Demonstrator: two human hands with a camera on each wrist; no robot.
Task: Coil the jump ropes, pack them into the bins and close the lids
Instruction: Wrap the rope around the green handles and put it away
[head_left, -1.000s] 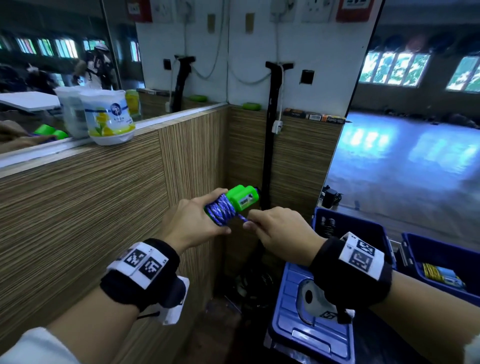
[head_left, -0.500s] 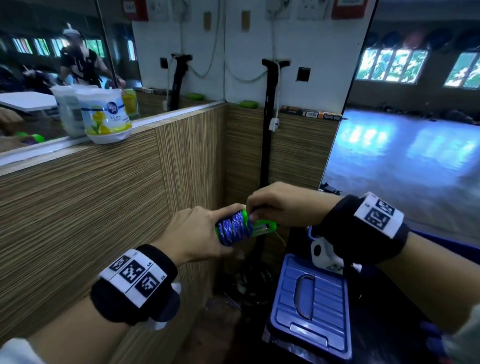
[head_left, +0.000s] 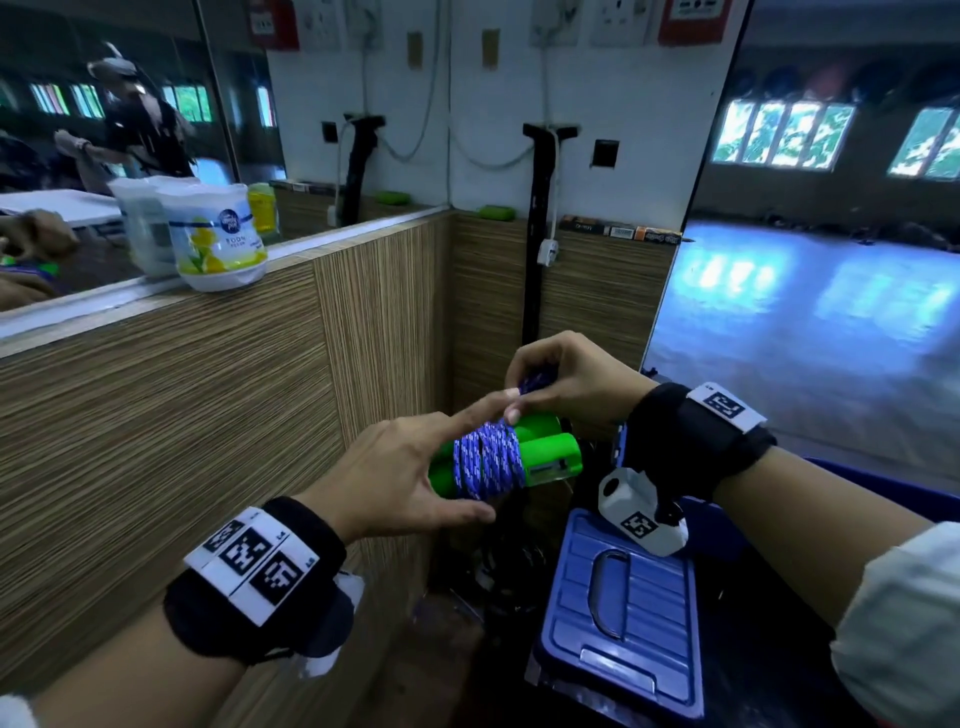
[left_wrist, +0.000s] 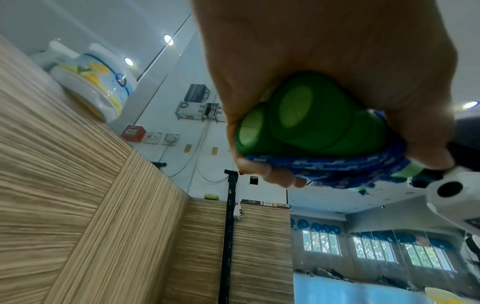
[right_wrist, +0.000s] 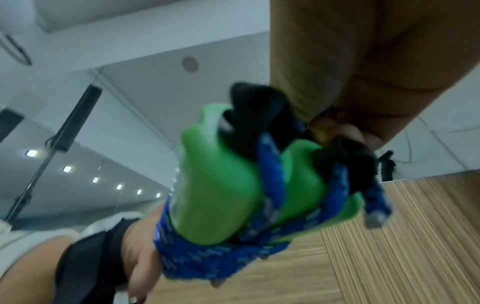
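Observation:
A jump rope with two green handles (head_left: 550, 452) and blue patterned cord (head_left: 493, 462) wound round them is held in mid-air in front of the wood panelling. My left hand (head_left: 452, 457) grips the handle ends from the left, index finger stretched over the coil, thumb underneath. The left wrist view shows the fingers curled round the handles (left_wrist: 298, 123) and the cord (left_wrist: 337, 166). Just above the coil, my right hand (head_left: 524, 397) pinches the cord's loose end. The right wrist view shows the bundle (right_wrist: 221, 195) blurred. A blue bin with its lid (head_left: 623, 613) shut sits below my right wrist.
Wood-panelled walls form a corner left and ahead. A white tub (head_left: 218, 239) stands on the mirror ledge. A black pole (head_left: 535, 234) rises in the corner, with dark cables (head_left: 493, 566) on the floor below. A second blue bin's rim (head_left: 893, 483) shows behind my right forearm.
My right hand has lifted from over the handles to just above the coil, drawing the cord end up. My left index finger has straightened across the coil. The bundle sits slightly lower and nearer.

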